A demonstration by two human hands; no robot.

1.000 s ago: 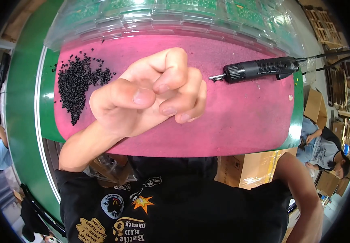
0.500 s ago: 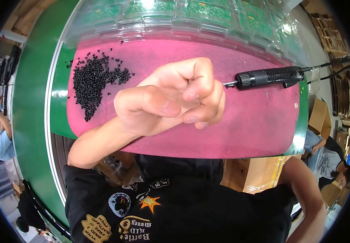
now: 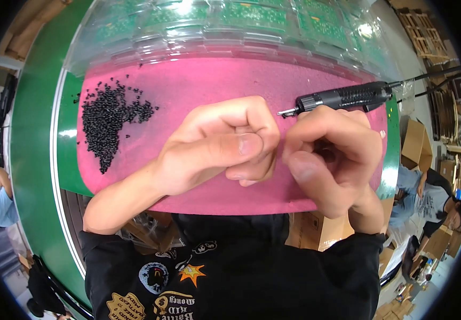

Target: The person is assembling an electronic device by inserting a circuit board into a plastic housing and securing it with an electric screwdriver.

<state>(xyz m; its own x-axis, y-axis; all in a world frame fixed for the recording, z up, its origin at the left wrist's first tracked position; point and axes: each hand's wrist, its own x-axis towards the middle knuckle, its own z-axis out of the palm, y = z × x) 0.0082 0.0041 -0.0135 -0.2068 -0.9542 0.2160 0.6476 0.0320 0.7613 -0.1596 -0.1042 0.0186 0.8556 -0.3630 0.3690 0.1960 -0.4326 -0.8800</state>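
Pink is the mat [image 3: 209, 74] in the head view, and it lies on a green table [image 3: 33, 138]. Above its middle is the left hand [image 3: 225, 146], with the fingers folded into the palm and the thumb laid along the index finger; I see nothing in it, but I cannot tell if something small is hidden inside. Just beside it, the right hand [image 3: 337, 154] curls into a loose ring, with thumb and index fingertip close together; I cannot tell whether they meet or hold anything.

The black electric screwdriver [image 3: 342, 97] lies on the mat behind the right hand, which overlaps its lower edge in the view; its bit points to the left, and cables [image 3: 428, 77] leave its right end. On the mat's left part, well apart from the screwdriver, small black screws [image 3: 102, 120] form a heap. Along the far edge stand clear plastic trays [image 3: 241, 37] with green circuit boards [image 3: 262, 17].
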